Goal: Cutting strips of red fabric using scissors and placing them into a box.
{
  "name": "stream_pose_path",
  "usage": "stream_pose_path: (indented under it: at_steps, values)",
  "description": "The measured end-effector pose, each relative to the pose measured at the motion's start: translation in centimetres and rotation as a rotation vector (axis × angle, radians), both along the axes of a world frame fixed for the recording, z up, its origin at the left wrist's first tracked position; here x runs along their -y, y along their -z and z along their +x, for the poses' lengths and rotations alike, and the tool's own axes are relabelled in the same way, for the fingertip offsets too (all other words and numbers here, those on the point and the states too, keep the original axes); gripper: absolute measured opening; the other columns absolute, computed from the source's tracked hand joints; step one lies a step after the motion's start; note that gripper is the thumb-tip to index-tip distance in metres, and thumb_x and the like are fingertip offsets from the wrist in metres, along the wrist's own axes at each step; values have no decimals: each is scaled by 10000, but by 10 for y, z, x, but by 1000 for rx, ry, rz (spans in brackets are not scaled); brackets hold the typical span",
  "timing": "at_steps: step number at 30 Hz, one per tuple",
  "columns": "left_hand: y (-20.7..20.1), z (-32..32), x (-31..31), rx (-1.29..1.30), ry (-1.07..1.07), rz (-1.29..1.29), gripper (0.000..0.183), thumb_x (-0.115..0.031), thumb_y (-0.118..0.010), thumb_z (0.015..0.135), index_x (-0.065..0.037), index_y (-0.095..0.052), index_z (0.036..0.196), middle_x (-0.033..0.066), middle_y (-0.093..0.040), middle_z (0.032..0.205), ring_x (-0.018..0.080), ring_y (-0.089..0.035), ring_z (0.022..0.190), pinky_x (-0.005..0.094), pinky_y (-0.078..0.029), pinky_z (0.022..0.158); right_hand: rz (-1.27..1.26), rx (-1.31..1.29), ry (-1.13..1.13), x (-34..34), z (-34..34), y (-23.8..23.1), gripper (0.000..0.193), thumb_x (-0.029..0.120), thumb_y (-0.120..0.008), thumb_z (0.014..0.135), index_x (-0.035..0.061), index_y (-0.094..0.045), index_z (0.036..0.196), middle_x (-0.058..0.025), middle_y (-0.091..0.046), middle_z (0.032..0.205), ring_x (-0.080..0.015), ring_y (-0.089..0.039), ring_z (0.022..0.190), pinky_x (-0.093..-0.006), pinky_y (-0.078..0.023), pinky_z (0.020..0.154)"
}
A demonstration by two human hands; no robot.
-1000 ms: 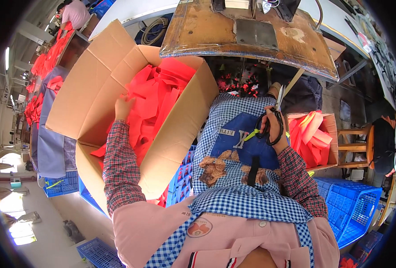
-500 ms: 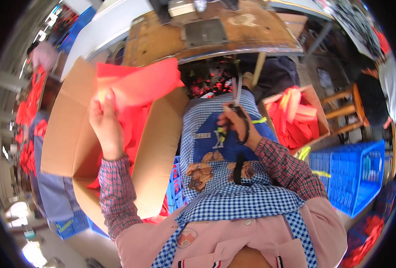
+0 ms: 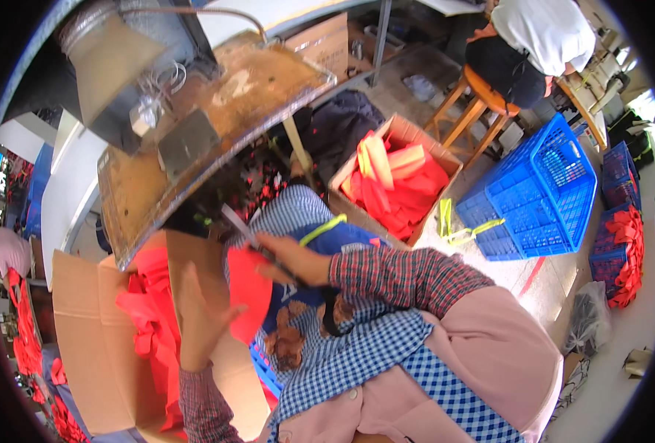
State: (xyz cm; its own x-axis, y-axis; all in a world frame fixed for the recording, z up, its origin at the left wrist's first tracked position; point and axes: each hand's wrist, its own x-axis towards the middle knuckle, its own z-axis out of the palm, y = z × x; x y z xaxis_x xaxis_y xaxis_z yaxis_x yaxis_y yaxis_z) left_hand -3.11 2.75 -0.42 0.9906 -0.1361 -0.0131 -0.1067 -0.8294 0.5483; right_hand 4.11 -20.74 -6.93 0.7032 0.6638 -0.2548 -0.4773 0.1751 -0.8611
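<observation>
My left hand [image 3: 203, 319] is open, fingers stretched upward, beside the open cardboard box [image 3: 91, 332] on my left. Its thumb comes close to a piece of red cloth [image 3: 251, 294]; whether they touch I cannot tell. My right hand [image 3: 292, 258] is closed round a pair of scissors [image 3: 237, 223], blades pointing up and to the left. The red piece hangs at this hand's fingertips, over my lap. More red cloth [image 3: 154, 310] lies heaped inside the left box.
A wooden worktable [image 3: 231, 96] stands ahead on the left. To the right are a smaller box [image 3: 446, 164] of red cloth and a blue plastic crate [image 3: 519, 214] with yellow straps. Farther back, a person in white [image 3: 545, 33] sits on a wooden stool [image 3: 471, 100].
The view has swung to the right. My left hand has let go of the red piece it held up, and that hand is now open. A red piece now hangs by my right hand.
</observation>
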Motion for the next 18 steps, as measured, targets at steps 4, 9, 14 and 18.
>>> stream_pose_path:
  at_steps: [4, 9, 14, 18]
  values:
    - [4, 0, 17, -378, 86, -635, 867, -157, -818, 740, 53, -312, 1413, 161, -474, 1360, 256, -468, 1266, 347, -381, 1057, -16, 558, -30, -19, -9, 7, 341, 161, -612, 924, 39, -479, 1213, -79, -609, 1000, -98, -520, 926, -294, -462, 831]
    - [13, -4, 11, -632, -214, -984, 558, -80, -739, 811, 33, -483, 1294, 85, -610, 1162, 160, -582, 1093, 303, -459, 959, 90, 479, 21, -21, -1, 7, 368, 124, -641, 909, 34, -467, 1221, -44, -568, 1075, -90, -513, 1009, -271, -447, 886]
    - [23, -4, 23, -503, -178, -1099, 465, -77, -698, 840, 15, -510, 1256, 79, -606, 1174, 190, -595, 1080, 327, -490, 937, 194, 325, 118, -28, 2, 8, 368, 128, -656, 906, 46, -472, 1215, -35, -562, 1066, -88, -524, 997, -257, -449, 879]
    - [27, -20, 26, -513, -320, -1193, 396, -74, -658, 865, 18, -528, 1227, 90, -609, 1176, 215, -604, 1081, 355, -504, 935, 170, 420, 114, -43, -6, 7, 354, 129, -652, 910, 53, -479, 1210, -22, -557, 1051, -85, -517, 996, -274, -437, 894]
